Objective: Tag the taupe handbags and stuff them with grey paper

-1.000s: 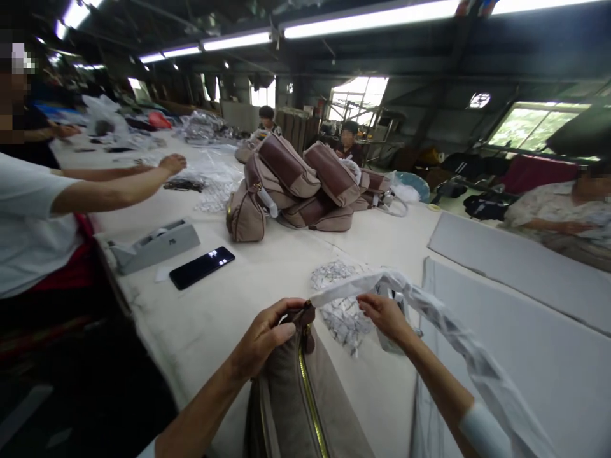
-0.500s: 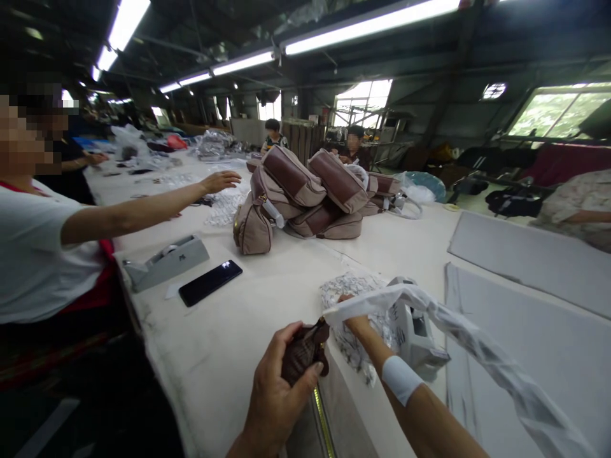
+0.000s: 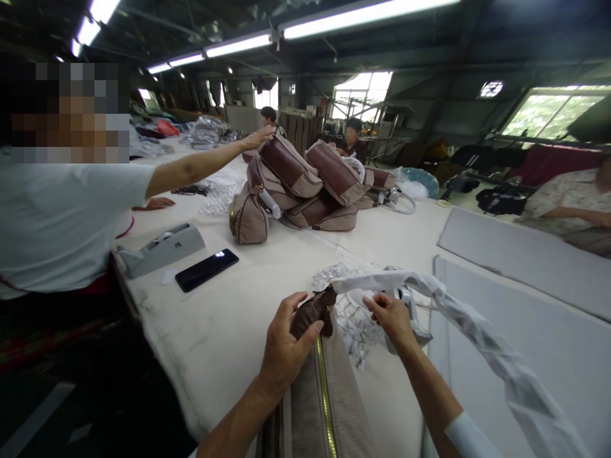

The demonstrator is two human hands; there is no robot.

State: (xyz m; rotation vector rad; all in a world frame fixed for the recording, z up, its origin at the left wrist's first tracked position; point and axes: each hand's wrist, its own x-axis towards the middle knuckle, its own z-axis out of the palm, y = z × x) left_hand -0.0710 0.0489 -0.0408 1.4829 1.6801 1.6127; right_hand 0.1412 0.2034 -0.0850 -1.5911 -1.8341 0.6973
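My left hand (image 3: 289, 340) is closed around the brown end of a taupe handbag (image 3: 346, 407), its thumb on the brown part near the gold zipper. A handle (image 3: 386, 280) wrapped in white material arches from that end toward the lower right. My right hand (image 3: 392, 317) pinches a small translucent white piece (image 3: 359, 297) between thumb and fingertips, just below the wrapped handle. Beneath it lies a heap of crinkled silvery-white packets (image 3: 356, 334), whose contents I cannot make out. A grey tape dispenser (image 3: 422, 336) stands behind my right hand, partly hidden by it.
Several taupe and brown bags (image 3: 291, 178) are piled at mid-table. A black phone (image 3: 207, 270) and another tape dispenser (image 3: 165, 248) lie on the left. Large grey-white sheets (image 3: 520, 362) cover the right side. A co-worker's arm (image 3: 200, 166) reaches to the pile from the left.
My right hand has drawn back from the packet heap toward me and now pinches a small translucent piece. The co-worker's hand has moved right onto the bag pile.
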